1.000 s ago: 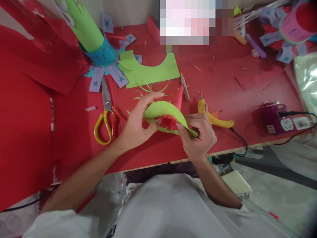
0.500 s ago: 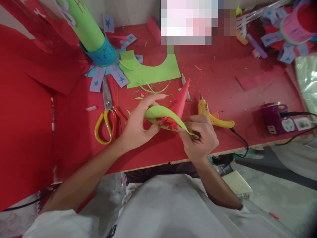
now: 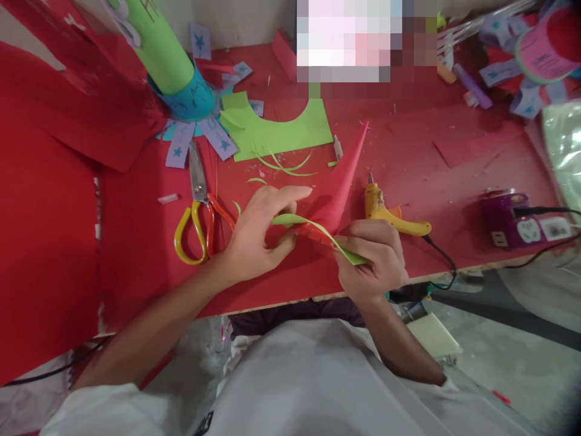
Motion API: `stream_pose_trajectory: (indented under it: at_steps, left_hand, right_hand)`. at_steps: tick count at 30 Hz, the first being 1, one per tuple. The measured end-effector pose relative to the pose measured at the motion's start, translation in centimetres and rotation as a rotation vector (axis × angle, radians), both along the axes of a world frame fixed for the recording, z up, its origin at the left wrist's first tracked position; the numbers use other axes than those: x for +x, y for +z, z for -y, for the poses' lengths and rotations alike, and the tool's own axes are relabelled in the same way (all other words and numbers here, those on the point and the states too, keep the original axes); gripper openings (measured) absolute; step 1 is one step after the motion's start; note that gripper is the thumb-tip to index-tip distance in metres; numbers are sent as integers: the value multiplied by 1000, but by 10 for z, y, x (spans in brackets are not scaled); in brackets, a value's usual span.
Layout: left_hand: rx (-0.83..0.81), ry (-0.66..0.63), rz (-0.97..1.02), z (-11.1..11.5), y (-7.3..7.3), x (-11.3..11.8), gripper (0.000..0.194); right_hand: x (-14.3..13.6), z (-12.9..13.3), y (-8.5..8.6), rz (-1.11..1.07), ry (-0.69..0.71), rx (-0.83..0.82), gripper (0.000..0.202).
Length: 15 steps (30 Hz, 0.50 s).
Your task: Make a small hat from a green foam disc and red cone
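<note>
A red paper cone (image 3: 342, 184) points up and to the right, its wide base against a thin green paper piece (image 3: 313, 224) seen nearly edge-on. My left hand (image 3: 261, 233) grips the left part of the green piece, thumb below and index finger stretched out above. Closed in a pinch, my right hand (image 3: 374, 257) holds the green piece's right end near the cone's base. Small red tabs show between the two hands. Right of the cone lies a yellow glue gun (image 3: 385, 215).
Scissors (image 3: 198, 203) lie left of my left hand. Behind are a green sheet with a round cutout (image 3: 281, 136), thin green strips and a green-and-blue tube (image 3: 181, 85). A purple power socket (image 3: 508, 221) sits at the right, a pink cup (image 3: 540, 51) behind it.
The green piece has tilted from showing its face to nearly edge-on. The cone leans further right and its tip has moved right. My right hand has shifted slightly right and down.
</note>
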State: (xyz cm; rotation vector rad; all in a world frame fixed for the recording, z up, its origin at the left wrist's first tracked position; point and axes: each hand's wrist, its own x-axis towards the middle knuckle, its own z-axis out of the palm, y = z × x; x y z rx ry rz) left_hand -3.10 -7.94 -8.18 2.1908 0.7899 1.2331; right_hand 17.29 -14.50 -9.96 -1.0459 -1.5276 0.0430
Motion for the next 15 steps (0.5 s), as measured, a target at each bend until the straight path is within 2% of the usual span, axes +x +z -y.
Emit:
stream_pose_trajectory:
  at_steps: [15]
  left_hand:
    - [59, 33, -3, 1, 2, -1, 48]
  right_hand:
    - [0, -2, 0, -25, 15, 24, 26]
